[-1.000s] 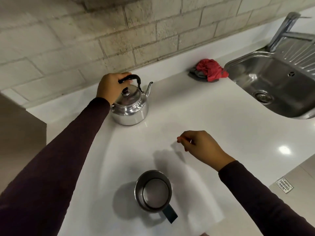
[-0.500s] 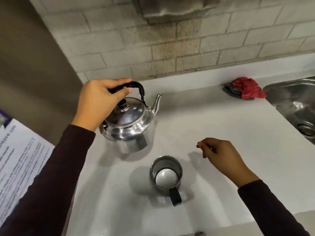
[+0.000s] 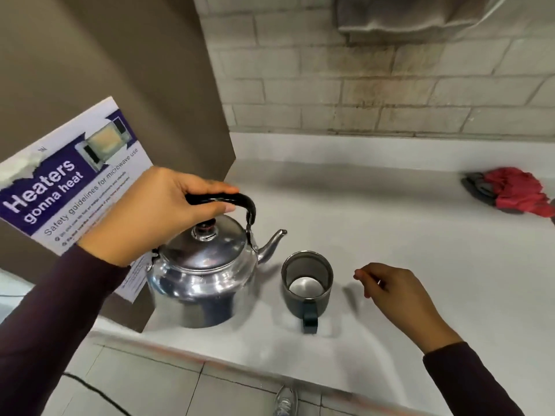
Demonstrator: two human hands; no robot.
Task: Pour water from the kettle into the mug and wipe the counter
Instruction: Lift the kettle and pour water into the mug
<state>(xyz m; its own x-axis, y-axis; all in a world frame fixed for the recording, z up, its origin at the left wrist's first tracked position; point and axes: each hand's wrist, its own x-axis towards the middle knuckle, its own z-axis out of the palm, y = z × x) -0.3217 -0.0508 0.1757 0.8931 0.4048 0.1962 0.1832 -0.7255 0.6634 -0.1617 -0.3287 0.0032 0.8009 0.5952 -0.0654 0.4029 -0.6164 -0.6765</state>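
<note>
My left hand (image 3: 153, 214) grips the black handle of a shiny steel kettle (image 3: 204, 274), which hangs upright just above the white counter (image 3: 375, 223), spout pointing right. Right of the spout stands a dark metal mug (image 3: 307, 283), upright, with its handle toward me and its inside bare. My right hand (image 3: 393, 292) hovers just right of the mug, fingers loosely curled, holding nothing. A red and grey cloth (image 3: 510, 193) lies crumpled at the far right of the counter.
A brown side panel with a microwave safety poster (image 3: 69, 181) rises left of the kettle. A brick wall backs the counter. Tiled floor and a shoe (image 3: 285, 400) show below the counter's front edge.
My left hand has lifted the kettle from the back of the counter and carried it toward the mug. The view has swung left, so the sink has left the frame.
</note>
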